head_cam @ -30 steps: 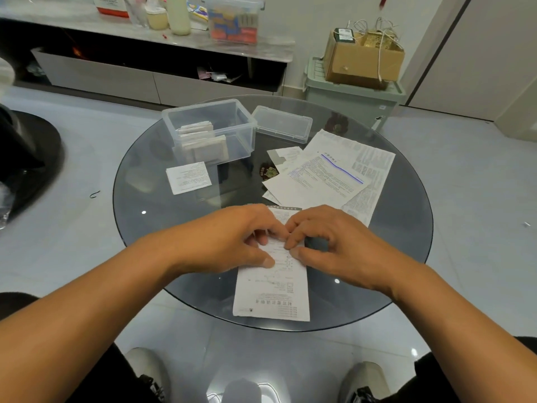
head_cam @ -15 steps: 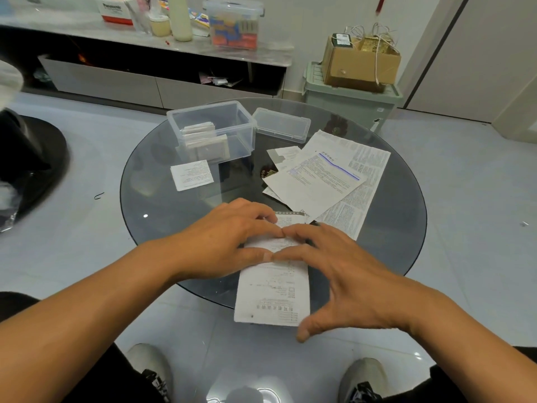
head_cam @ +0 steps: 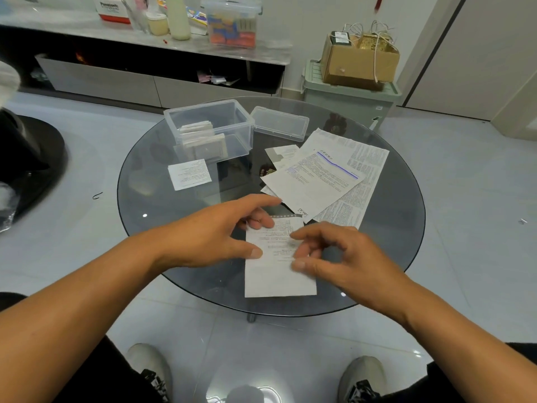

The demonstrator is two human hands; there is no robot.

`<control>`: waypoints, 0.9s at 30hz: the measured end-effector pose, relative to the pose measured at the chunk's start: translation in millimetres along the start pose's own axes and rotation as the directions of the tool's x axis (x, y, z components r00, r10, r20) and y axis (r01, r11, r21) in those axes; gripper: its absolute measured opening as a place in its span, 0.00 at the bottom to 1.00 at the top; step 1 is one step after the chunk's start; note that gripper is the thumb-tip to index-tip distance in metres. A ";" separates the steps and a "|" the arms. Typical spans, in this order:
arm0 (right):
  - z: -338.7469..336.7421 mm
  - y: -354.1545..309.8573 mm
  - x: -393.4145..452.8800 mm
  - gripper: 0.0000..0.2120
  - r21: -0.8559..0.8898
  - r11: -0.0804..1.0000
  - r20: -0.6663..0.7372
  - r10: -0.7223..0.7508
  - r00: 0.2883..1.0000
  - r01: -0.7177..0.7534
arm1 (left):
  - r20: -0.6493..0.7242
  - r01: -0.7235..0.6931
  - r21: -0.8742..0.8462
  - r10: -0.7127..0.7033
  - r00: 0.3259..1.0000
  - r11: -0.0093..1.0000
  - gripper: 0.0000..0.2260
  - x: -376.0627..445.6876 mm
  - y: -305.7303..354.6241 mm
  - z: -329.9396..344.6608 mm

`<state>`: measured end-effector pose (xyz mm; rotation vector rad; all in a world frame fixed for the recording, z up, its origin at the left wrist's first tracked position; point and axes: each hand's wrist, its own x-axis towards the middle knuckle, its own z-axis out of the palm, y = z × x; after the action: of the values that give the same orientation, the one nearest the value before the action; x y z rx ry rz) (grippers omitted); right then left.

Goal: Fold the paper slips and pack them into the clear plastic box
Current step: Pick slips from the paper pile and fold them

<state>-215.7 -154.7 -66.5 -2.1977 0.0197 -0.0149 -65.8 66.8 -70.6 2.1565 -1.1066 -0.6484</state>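
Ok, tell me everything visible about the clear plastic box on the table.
The clear plastic box is a transparent, lidless rectangular tub standing upright on the far left of the round glass table. Folded paper slips stand stacked in its near left part; the rest looks empty. Its lid lies just right of it. Neither hand touches it.

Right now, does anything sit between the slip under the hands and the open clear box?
One thing: a small folded slip lies on the glass table just before the clear box, left of a direct line from the long slip. The box stands open; its lid lies beside it.
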 end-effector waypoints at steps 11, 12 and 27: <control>-3.2 1.4 4.5 0.26 -0.264 0.960 0.276 -0.015 0.961 0.090 | -0.003 -0.008 0.021 0.008 1.000 1.000 0.12 0.2 4.3 -4.5; -1.8 3.1 4.3 0.22 -0.232 0.969 0.268 -0.017 0.963 0.082 | -0.001 -0.012 0.028 0.012 1.000 1.000 0.12 1.0 4.1 -4.3; 18.6 9.0 50.8 0.19 -0.202 0.973 -0.226 0.066 0.972 -0.114 | -0.056 0.038 -0.115 -0.045 0.997 0.993 0.29 8.2 9.8 -12.9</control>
<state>-164.6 -146.0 -84.5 -2.3986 0.2560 -0.2124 -58.2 59.3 -55.9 2.0926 -0.9731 -0.6473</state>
